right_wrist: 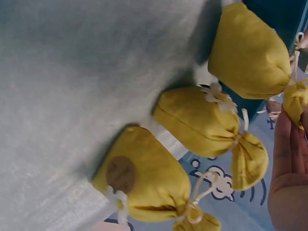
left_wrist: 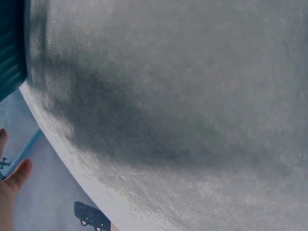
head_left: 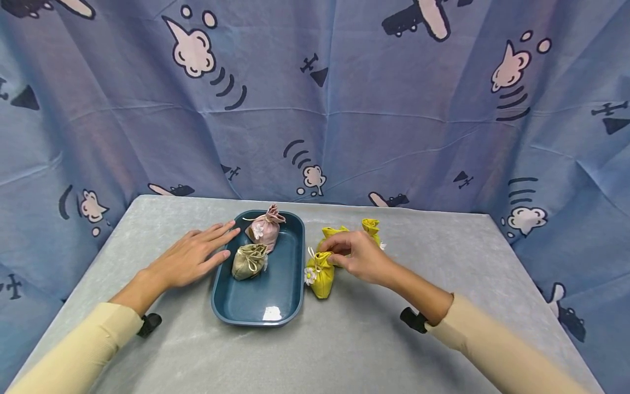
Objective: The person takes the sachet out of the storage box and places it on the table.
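My right hand (head_left: 361, 257) pinches the gathered neck of a yellow drawstring pouch (head_left: 322, 278) beside the tray's right wall. The right wrist view shows this yellow pouch (right_wrist: 248, 53) with fingers at its tied top. Two more yellow pouches, a middle one (right_wrist: 197, 120) and a lower one (right_wrist: 147, 178), stand past the hand, each with a white flower. My left hand (head_left: 194, 254) lies with straight fingers at the left rim of the blue tray (head_left: 283, 303). In the tray sit a pink pouch (head_left: 268, 230) and an olive-green pouch (head_left: 246, 265).
A grey cloth-covered table (head_left: 364, 345) bears everything. Behind it hangs a blue curtain (head_left: 275, 71) printed with planes and clouds. Dark wrist cameras show at both sleeves, one below the left cuff (head_left: 120, 314).
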The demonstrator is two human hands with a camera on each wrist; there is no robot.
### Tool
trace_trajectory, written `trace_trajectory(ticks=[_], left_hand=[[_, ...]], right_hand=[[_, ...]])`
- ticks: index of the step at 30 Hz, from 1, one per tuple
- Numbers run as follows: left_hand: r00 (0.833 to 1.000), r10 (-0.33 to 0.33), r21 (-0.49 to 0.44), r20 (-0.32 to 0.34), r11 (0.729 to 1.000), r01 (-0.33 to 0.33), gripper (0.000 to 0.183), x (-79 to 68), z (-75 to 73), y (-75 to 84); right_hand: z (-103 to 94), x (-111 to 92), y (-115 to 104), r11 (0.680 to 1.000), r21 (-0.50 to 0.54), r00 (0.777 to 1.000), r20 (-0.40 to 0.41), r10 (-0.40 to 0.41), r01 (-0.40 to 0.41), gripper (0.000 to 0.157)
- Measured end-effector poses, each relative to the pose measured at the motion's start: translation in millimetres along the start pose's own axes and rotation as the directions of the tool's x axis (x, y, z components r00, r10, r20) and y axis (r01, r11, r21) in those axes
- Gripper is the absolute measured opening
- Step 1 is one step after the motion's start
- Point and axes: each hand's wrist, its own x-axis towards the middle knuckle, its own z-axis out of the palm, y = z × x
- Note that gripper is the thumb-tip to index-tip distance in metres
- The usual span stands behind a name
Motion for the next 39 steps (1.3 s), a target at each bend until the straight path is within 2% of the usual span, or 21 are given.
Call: trace_trajectory(ticks=[9, 19, 26, 33, 39], left_hand=[[1.0, 0.004, 0.002, -0.005, 1.0, -0.004, 0.056, 0.4, 1.0, -0.1], [1.0, -0.001, -0.004, 0.002, 1.0, 0.001, 0.057, -0.1, 2.8, -1.6], [1.0, 0.004, -0.016, -0.009, 1.0, -0.005, 0.056, 1.3, 1.5, -1.3], [1.0, 0.01, -0.019, -0.016, 1.0, -0.01, 0.056, 0.2, 1.6, -2.8], [1.0, 0.014, -0.021, -0.014, 1.0, -0.015, 0.056, 0.5, 1.9, -3.3]], right_hand=[[4.6, 0, 5, 0.998, -0.04, 0.998, 0.034, -0.045, 0.047, 0.024], [-2.7, 5, -3, 0.998, -0.065, 0.994, 0.108, -0.015, 0.022, 0.038], [-4.5, 20, -22, 0.996, -0.084, 0.994, 0.104, 0.039, -0.03, 0.048], [7.8, 39, -37, 0.999, -0.042, 0.99, 0.139, -0.007, 0.013, 0.052], [20.8, 54, -46, 1.0, -0.002, 0.986, 0.164, -0.02, 0.02, 0.053]])
